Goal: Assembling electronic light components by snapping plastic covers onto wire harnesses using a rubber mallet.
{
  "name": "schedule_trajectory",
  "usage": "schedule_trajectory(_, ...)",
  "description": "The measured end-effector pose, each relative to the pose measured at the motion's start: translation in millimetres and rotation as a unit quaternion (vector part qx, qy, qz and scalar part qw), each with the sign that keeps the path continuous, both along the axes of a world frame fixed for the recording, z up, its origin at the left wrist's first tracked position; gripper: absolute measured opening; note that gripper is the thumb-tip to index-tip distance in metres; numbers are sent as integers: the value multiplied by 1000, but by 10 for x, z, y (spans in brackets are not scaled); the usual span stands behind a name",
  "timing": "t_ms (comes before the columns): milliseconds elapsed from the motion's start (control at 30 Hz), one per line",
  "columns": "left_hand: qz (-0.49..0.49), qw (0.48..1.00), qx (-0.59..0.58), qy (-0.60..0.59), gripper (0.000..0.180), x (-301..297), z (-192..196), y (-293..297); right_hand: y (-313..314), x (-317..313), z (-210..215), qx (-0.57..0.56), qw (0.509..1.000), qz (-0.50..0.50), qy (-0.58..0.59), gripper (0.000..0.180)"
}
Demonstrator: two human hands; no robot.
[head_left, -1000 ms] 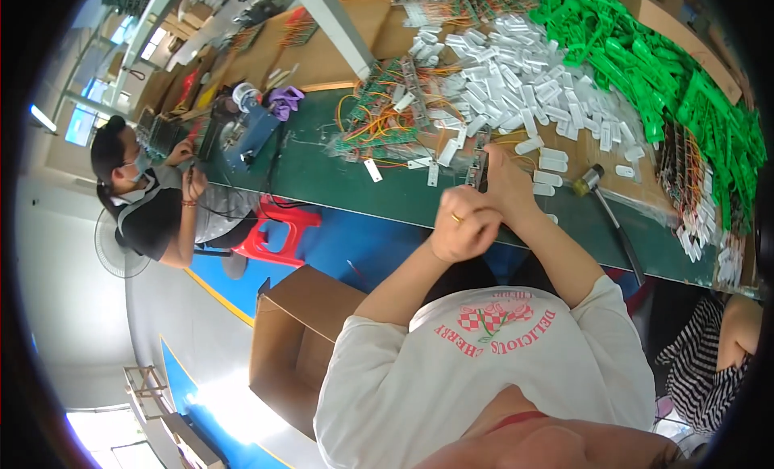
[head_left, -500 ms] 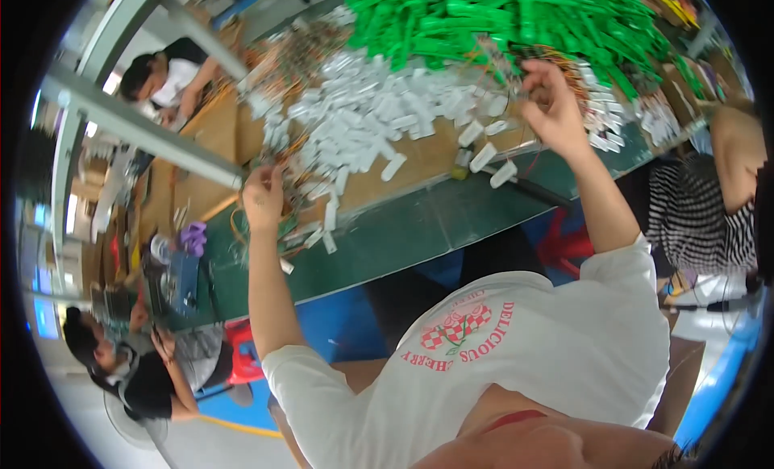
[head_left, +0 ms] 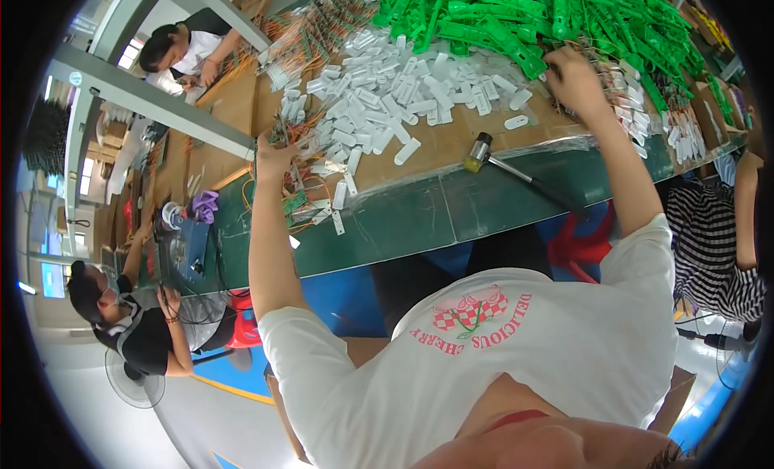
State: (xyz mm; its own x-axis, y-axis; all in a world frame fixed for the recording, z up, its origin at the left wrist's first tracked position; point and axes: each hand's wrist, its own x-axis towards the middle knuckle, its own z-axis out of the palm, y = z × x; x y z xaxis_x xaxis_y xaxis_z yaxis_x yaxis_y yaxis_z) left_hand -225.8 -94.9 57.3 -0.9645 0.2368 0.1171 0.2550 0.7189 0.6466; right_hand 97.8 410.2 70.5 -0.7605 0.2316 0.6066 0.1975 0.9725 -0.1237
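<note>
My left hand (head_left: 275,159) is at the left end of a pile of small circuit boards with orange wires (head_left: 300,172), thumb and forefinger apart. Nothing clearly shows in its grip. Farther right, my right hand (head_left: 574,80) reaches down at the edge of a heap of green plastic pieces (head_left: 508,42), beside more wired boards (head_left: 625,86). Its fingers curl downward, and their tips are partly hidden, so I cannot tell what they hold. Between the hands lies a broad spread of small white plastic cases (head_left: 387,98).
A mallet (head_left: 524,172) with a dark handle lies at the table's (head_left: 419,211) near edge. A grey metal frame post (head_left: 173,118) slants in from the left. A blue box (head_left: 192,247) and purple cloth (head_left: 205,205) are at the left. Other people sit on both sides.
My right hand has moved away from the wired boards it was lifting over the white cases, toward the green heap. My left hand has shifted slightly up and its fingers have spread.
</note>
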Motion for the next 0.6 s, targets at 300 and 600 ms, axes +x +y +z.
schedule_trajectory(300, -158, 972, 141, 98, 36, 400, 1276, 229, -897, -841, -549, -55, 980, -23, -191, 41)
schedule_trajectory(600, -214, 970, 59, 100, 43, 480, 1797, 453, -869, -556, -337, -293, 937, 122, -145, 36)
